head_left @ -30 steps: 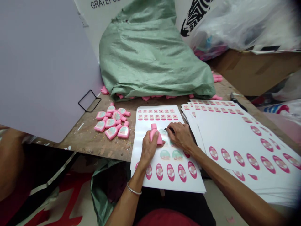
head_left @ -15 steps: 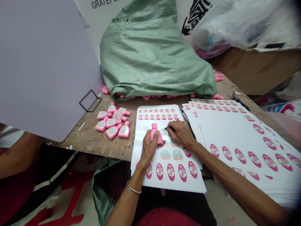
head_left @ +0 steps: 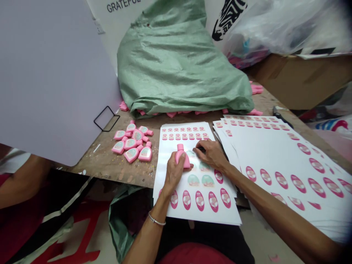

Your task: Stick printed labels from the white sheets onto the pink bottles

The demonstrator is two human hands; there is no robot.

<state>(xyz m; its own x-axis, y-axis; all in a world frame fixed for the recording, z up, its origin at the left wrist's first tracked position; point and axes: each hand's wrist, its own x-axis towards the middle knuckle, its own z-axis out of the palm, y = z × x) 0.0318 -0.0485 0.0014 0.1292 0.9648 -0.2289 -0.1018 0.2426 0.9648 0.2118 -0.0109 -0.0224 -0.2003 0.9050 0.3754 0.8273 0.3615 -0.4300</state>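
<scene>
The sticker stack serves as landmark. The left hand is clamped on a pink bottle, thumb across its front, cap pointing away from the wearer; the bottle is over the middle of the sticker stack, though whether it touches the paper cannot be determined. The right hand is on the same stack, just right of the bottle, its fingers bent near the green stickers. A dark item shows at those fingers; whether they are closed on it cannot be told. The hands are near each other. Pink oval stickers line the stack's near edge. Left of the stack, on the worn wooden desk, lies a loose cluster of labelled bottles; a black wire frame stands beyond them. Right of the stack, overlapping printed sheets are spread. Beyond the stack sits a green sack, with pink pieces showing along its lower edge. Far left of the stack, another person's arm is visible below a pale panel.
</scene>
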